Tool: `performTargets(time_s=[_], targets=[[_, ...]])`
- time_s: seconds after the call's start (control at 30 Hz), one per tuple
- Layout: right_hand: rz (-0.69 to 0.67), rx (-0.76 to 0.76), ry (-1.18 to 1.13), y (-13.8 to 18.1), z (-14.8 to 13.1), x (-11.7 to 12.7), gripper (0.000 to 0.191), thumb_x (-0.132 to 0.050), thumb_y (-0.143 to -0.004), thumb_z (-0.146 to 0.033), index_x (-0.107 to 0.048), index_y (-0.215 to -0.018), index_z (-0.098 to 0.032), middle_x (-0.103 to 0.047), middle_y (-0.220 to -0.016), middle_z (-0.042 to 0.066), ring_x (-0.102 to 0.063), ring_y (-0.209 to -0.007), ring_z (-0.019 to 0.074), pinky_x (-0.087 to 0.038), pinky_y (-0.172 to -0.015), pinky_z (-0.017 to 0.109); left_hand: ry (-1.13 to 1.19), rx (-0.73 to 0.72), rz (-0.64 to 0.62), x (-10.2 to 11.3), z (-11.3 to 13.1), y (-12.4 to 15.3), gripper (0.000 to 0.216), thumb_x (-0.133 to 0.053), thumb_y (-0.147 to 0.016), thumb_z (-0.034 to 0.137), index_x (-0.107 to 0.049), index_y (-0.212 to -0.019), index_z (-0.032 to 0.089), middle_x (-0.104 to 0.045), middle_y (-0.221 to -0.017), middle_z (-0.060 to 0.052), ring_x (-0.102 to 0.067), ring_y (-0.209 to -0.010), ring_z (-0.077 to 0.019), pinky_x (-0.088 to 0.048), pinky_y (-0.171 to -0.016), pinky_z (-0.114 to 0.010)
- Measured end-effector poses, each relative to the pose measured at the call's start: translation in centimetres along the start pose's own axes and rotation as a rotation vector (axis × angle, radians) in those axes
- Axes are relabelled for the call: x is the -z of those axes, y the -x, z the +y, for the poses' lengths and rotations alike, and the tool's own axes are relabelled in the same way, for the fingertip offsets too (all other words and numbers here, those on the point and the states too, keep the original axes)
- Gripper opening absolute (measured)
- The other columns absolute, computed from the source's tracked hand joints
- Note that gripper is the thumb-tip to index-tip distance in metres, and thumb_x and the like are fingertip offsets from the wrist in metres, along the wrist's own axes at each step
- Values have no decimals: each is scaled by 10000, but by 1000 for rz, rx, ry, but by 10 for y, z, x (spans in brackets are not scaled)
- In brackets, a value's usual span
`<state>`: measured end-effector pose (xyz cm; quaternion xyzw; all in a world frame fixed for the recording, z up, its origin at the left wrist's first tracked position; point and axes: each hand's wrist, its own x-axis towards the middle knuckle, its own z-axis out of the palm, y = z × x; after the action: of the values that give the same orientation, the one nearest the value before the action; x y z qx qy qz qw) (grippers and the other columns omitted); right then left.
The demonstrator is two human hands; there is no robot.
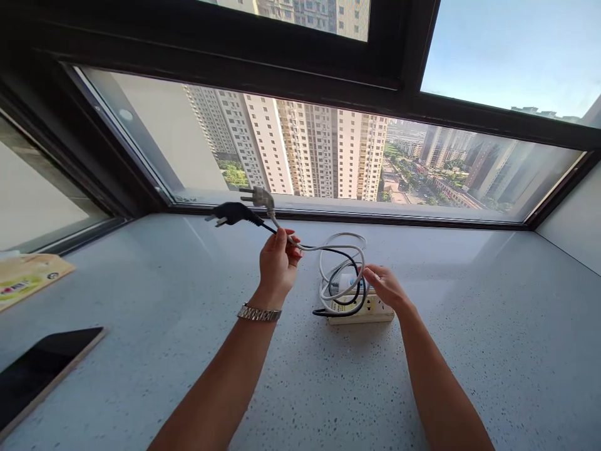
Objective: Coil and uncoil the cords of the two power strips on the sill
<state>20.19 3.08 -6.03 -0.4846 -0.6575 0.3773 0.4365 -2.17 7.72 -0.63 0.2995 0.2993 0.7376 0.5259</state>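
Observation:
My left hand (280,255) is raised above the counter, pinching a white cord and a black cord just behind their plugs. The black plug (233,213) points left with its prongs showing. Beside it, the grey-white plug (258,197) sits slightly higher. Both cords run right into a loose bundle, where the white cord (348,236) and the black cord (355,305) loop over each other. At the bundle's right side, my right hand (384,285) has its fingers closed at the cord loops; the exact grip is partly hidden. Under the loops lies a cream power strip (369,318), partly covered.
A dark-screened tablet or phone (44,369) lies at the left on the speckled counter (323,388). Behind it is a yellow tissue-like packet (32,279). A dark-framed window (300,213) borders the counter's far edge, with a white wall (570,219) on the right.

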Motion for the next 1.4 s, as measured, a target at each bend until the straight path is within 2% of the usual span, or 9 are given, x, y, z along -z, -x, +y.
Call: performTargets(time_s=[0.1,0.2,0.3,0.4,0.5,0.6,0.9,1.17,1.4], targets=[[-169,74,-28,7,-25,-6,454,-642,-753,-597,-712,-998,-220,-659,-1087,72,-540,-1061,257,-391,-889,350,175,68,47,-3,10,-1,282,-569,-916,342,-594,-692,172,-578,-577,31,-459,-411,-48,-437,-461,-163],[-340,127,-111,13,-44,-16,346,-716,-720,-515,-700,-859,-198,-672,-908,45,-593,-917,218,-430,-809,312,288,160,100,-8,17,2,375,-411,-987,363,-574,-703,179,-601,-609,16,-494,-446,-64,-472,-507,-187],[-379,127,-148,15,-50,-24,314,-731,-711,-484,-643,-731,-184,-622,-757,10,-580,-778,171,-443,-742,290,350,241,100,-10,23,7,489,-318,-992,461,-524,-647,184,-593,-603,8,-515,-470,-88,-509,-551,-241],[-397,117,-220,16,-48,-29,395,-782,-658,-444,-653,-945,-204,-642,-974,35,-586,-938,189,-449,-844,313,376,264,34,-9,28,11,550,-319,-964,547,-434,-561,190,-486,-500,38,-450,-417,-82,-529,-587,-267],[-565,57,-311,16,-47,-33,494,-782,-660,-435,-635,-1082,-223,-650,-1074,57,-587,-1032,207,-455,-884,326,373,280,-13,-9,31,14,470,-319,-990,368,-468,-584,184,-460,-481,50,-390,-377,-61,-522,-585,-238],[-672,13,-418,16,-48,-38,357,-734,-708,-468,-679,-917,-184,-684,-905,45,-628,-907,191,-469,-841,313,303,338,-16,-12,33,16,414,-261,-960,259,-591,-729,163,-623,-656,-21,-495,-448,-79,-506,-542,-229],[92,60,-272,11,-54,-27,311,-663,-737,-467,-634,-665,-166,-526,-552,-24,-454,-518,98,-364,-503,231,-25,489,-313,-15,31,21,501,-302,-860,413,-670,-1057,135,-663,-1144,-175,-622,-1071,-313,-543,-765,-433],[804,44,-717,9,-63,10,379,-623,-741,-552,-590,-779,-176,-227,-528,-112,-187,-413,47,-169,-395,220,158,414,97,6,53,2,438,-230,-905,247,-657,-865,159,-675,-727,-68,-612,-539,-145,-437,-445,-244],[1132,224,-764,27,-79,54,316,-573,-837,-513,-504,-826,-205,-289,-588,-104,-246,-396,37,-217,-374,203,94,501,93,32,49,-14,594,-129,-994,487,-544,-717,164,-440,-439,41,-318,-263,-68,-247,-296,-191]])
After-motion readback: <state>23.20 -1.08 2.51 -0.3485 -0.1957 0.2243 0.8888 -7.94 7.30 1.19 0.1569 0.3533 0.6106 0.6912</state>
